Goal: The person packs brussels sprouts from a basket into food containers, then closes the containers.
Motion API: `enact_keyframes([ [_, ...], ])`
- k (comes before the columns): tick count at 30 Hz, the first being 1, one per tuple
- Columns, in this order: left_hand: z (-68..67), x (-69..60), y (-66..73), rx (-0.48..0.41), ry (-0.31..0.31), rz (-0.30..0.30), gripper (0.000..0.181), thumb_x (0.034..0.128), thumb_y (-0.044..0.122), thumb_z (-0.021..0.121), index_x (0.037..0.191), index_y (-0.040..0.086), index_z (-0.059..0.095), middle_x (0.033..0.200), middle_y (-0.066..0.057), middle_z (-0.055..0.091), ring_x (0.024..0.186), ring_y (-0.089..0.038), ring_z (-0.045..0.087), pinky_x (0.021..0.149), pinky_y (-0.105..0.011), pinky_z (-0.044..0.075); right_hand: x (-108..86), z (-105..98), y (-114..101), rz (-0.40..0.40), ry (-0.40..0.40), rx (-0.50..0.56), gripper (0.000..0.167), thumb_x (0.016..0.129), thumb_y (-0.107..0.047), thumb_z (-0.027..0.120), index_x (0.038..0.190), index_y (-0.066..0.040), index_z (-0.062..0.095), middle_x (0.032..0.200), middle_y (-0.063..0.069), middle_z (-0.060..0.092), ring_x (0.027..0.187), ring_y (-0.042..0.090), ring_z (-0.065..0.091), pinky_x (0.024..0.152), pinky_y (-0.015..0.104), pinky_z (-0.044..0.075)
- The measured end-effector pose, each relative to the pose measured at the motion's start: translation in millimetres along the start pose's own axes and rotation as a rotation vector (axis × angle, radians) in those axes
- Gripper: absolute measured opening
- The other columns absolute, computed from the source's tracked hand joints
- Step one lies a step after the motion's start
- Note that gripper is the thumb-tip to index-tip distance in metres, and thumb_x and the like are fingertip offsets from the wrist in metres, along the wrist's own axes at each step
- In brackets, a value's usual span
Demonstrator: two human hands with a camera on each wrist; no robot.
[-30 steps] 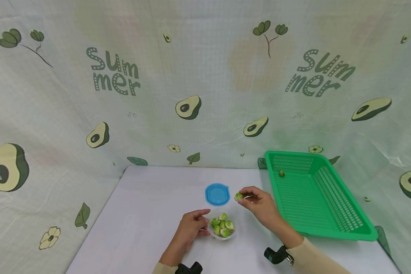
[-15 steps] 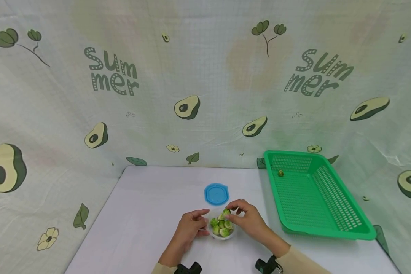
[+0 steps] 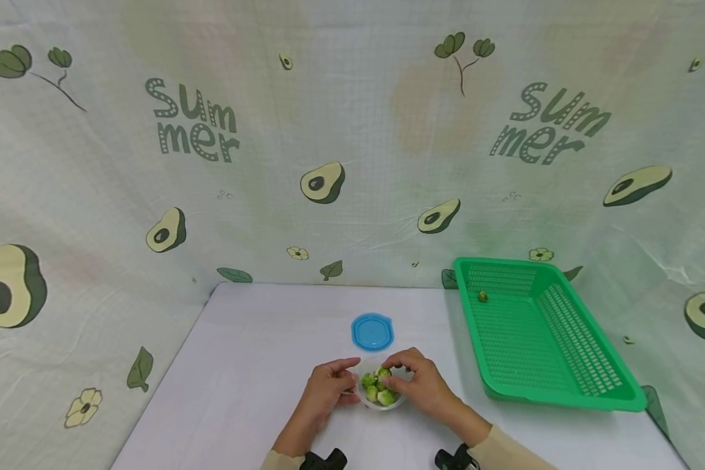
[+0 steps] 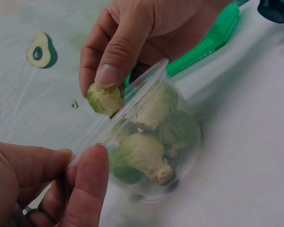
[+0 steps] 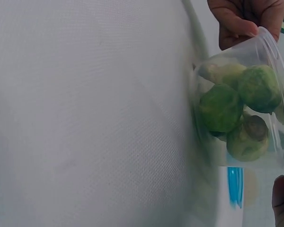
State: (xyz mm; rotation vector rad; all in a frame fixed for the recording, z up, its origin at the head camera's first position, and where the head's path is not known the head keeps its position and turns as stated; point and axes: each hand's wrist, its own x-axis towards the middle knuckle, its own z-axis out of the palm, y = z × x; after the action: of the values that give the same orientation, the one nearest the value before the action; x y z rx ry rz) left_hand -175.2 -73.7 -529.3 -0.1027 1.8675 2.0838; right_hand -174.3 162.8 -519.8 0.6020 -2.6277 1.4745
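Observation:
My left hand (image 3: 328,391) pinches the rim of a clear plastic tub (image 4: 187,156) between thumb and finger. Several Brussels sprouts (image 4: 142,151) lie inside it, visible through its wall. Over the tub's mouth, my right hand (image 3: 421,385) holds another Brussels sprout (image 4: 104,100) by thumb and fingers, just at the rim in the left wrist view. The right wrist view shows the sprouts (image 5: 221,108) through the tub's side, with my left hand (image 5: 248,19) on the rim, while the held sprout is mostly out of sight there.
Behind the tub lies a round blue lid (image 3: 373,331) on the white table (image 3: 258,339). A green slotted basket (image 3: 564,402) stands at the right, with a single small sprout (image 3: 482,296) near its far left corner. A printed curtain (image 3: 352,130) hangs behind the table.
My right hand has moved left and down, from the basket side to over the tub, carrying the Brussels sprout. The left hand has stayed on the rim.

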Motion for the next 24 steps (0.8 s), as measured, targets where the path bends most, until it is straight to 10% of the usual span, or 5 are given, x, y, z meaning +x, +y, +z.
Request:
enact_keyframes([
  [24, 1.5, -0.8, 1.4, 0.001, 0.015, -0.015, 0.045, 0.0967, 0.000, 0.069, 0.141, -0.003, 0.064, 0.086, -0.002, 0.061, 0.076, -0.012, 0.064, 0.068, -0.028, 0.067, -0.8, 1.4, 5.1, -0.029, 0.008, 0.033, 0.018, 0.094, -0.016, 0.081, 0.110, -0.020, 0.078, 0.108, -0.004, 0.072, 0.097, 0.025, 0.061, 0.080, 0.032, 0.053],
])
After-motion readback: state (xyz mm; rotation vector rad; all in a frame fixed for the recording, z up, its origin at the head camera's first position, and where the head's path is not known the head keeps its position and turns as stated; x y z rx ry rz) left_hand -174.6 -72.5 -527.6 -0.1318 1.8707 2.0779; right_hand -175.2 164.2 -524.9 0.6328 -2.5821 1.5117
